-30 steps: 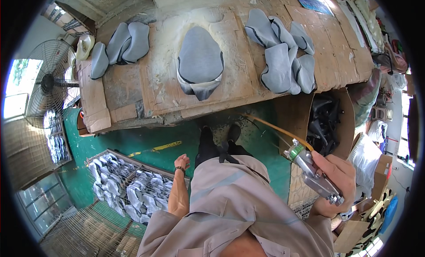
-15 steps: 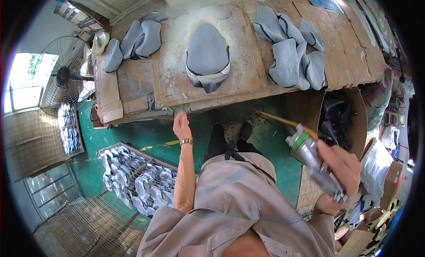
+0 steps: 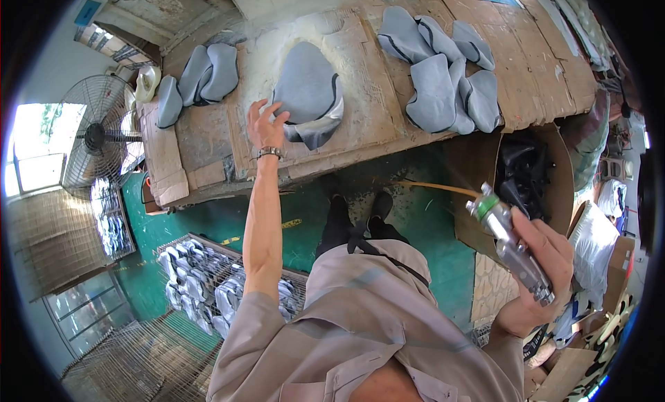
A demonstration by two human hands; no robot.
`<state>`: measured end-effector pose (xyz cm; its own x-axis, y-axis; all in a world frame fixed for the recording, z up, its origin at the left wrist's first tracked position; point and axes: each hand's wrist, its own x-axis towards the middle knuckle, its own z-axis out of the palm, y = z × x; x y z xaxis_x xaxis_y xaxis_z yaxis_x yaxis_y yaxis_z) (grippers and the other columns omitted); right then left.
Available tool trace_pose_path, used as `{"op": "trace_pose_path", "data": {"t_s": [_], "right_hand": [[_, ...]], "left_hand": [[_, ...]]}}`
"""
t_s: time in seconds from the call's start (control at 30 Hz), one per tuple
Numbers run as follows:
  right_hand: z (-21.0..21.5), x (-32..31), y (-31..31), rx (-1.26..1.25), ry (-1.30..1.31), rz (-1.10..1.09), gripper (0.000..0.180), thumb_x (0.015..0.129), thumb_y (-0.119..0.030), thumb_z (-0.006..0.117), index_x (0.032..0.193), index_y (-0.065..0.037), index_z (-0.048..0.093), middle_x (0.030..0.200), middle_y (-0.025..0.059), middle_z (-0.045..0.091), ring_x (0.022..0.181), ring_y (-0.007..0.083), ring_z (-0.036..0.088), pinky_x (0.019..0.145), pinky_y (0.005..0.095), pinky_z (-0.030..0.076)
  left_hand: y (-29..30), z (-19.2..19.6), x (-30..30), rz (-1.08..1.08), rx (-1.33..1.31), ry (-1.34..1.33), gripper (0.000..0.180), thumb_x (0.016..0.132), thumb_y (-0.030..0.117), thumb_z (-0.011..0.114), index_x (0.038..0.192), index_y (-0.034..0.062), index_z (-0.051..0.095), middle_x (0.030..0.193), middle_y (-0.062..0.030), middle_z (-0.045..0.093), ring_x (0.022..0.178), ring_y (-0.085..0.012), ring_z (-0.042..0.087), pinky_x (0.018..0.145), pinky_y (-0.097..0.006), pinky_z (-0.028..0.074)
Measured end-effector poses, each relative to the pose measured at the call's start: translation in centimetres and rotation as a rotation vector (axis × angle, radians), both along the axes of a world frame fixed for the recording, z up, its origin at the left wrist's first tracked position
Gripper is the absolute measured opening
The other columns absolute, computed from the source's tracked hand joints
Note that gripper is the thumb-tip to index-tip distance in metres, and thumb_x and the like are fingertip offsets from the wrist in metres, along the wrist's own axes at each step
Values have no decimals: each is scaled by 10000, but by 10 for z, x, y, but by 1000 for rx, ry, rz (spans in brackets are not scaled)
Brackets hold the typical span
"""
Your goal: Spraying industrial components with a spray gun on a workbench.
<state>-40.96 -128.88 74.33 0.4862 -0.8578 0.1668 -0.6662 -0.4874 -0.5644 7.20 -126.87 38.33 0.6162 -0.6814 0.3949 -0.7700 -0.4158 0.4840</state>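
Observation:
My left hand (image 3: 266,127) reaches over the table with its fingers spread. Its fingertips are at the lower left edge of a rounded grey fabric piece (image 3: 305,87) with black trim and a pale folded lower flap. Whether they press on it, I cannot tell. Off to the right, beyond the table's front edge, my right hand (image 3: 544,253) is wrapped round a metal spray gun (image 3: 514,246) with a green ring near its front. A thin orange-brown hose-like strand (image 3: 443,187) runs leftward near the gun's front end.
More grey pieces lie at the table's left (image 3: 220,73) and right (image 3: 433,90). A cardboard box (image 3: 471,159) of black material (image 3: 523,173) stands below right. At left are a large fan (image 3: 93,135) and a rack of grey-white pieces (image 3: 201,277). Cardboard (image 3: 377,118) covers the table.
My left hand has moved forward and left, from in front of the table to the grey piece, which is now turned slightly. The spray gun has shifted a little right in my right hand.

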Motion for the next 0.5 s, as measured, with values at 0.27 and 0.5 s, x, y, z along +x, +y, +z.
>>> {"op": "trace_pose_path", "data": {"t_s": [0.27,0.5], "right_hand": [[1,-22,5,121,7,-130,469,677,-73,719,1137,-12,787,1020,142,700,926,246,655,856,312,503],[-13,-32,-13,157,-56,321,541,736,-98,740,1259,33,697,805,129,671,679,259,668,618,329,493]], "left_hand": [[-9,-16,19,-28,-27,3,174,728,203,843,894,170,803,1220,-22,675,1276,-303,571,1049,-445,466],[-3,9,-6,-135,-134,39,372,811,312,829,1150,171,769,1480,-77,552,1423,-340,448,1132,-512,384]]}}
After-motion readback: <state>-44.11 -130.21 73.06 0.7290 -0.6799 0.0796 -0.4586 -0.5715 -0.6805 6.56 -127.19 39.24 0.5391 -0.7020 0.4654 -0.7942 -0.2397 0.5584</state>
